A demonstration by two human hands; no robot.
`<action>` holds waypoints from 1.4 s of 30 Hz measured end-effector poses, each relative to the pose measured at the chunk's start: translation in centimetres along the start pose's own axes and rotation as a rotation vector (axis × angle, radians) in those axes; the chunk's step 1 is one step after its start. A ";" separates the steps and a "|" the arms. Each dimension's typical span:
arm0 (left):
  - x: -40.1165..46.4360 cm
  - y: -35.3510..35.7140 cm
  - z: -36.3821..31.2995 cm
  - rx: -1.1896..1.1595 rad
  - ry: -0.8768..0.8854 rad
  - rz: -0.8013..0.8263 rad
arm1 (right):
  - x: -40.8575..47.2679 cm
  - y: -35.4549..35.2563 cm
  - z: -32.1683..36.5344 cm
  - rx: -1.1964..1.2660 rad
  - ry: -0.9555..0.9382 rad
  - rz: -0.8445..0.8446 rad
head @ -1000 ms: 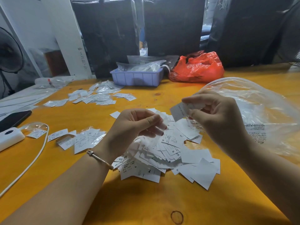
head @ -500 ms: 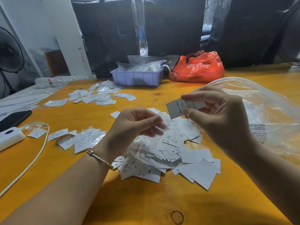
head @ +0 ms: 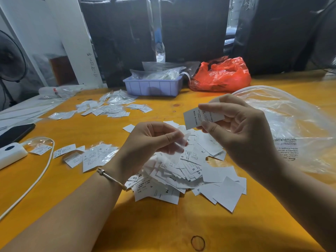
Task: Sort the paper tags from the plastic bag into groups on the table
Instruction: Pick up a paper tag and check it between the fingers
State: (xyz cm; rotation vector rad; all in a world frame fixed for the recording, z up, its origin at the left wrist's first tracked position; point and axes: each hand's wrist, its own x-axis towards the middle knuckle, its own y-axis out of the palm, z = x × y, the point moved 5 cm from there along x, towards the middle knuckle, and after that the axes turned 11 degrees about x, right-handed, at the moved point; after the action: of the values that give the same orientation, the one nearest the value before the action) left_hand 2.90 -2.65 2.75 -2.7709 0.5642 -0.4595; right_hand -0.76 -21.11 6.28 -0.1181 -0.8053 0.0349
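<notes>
Tag (head: 201, 117) in right hand (head: 243, 135): white paper rectangle, pinched between thumb and forefinger above the heap. Long axis runs roughly left-right, with its left end tipped lower and pointing toward the left hand (head: 147, 144). Printed face toward the camera; the text "MADE IN CHINA" runs across the short side, so the lettering reads sideways. Further lines of small print sit beside it, too fine to read.

Left hand: fingers curled, thumb and fingertips pinching a few white tags (head: 179, 145) just above the heap; these are blurred and their print cannot be told. A thin bangle (head: 111, 178) sits on the left wrist.

Heap of tags (head: 189, 171) lies on the yellow worktop (head: 163, 224) between and below the two hands. Tags overlap at all angles, some blank side up, some showing size letters S, M, XS.

Sorted groups: one small group (head: 94, 156) left of the left wrist, some pieces in clear sleeves, XL and S visible; a larger scatter (head: 109, 110) farther back left.

Clear plastic bag (head: 291, 128) lies crumpled to the right, behind the right hand, with a printed warning panel.

Back edge: lilac tray (head: 152, 86) holding clear bags, red plastic bag (head: 223, 73) just beside it. Far left: white charger (head: 11, 153) with cable, dark phone (head: 14, 132).
</notes>
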 end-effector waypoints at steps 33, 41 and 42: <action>-0.1 0.2 -0.2 -0.032 -0.028 0.014 | -0.1 0.7 -0.3 -0.098 0.030 0.158; 0.0 0.3 0.2 0.026 -0.036 0.015 | -0.3 1.4 -1.6 0.004 0.202 0.265; 0.0 0.3 0.2 0.029 -0.039 0.014 | -0.3 1.3 -1.8 0.024 0.224 0.251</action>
State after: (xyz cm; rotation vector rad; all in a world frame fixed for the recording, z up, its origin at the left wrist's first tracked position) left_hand 2.91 -2.92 2.44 -2.7400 0.5624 -0.4069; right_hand 0.32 -20.00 4.67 -0.1969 -0.5625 0.2642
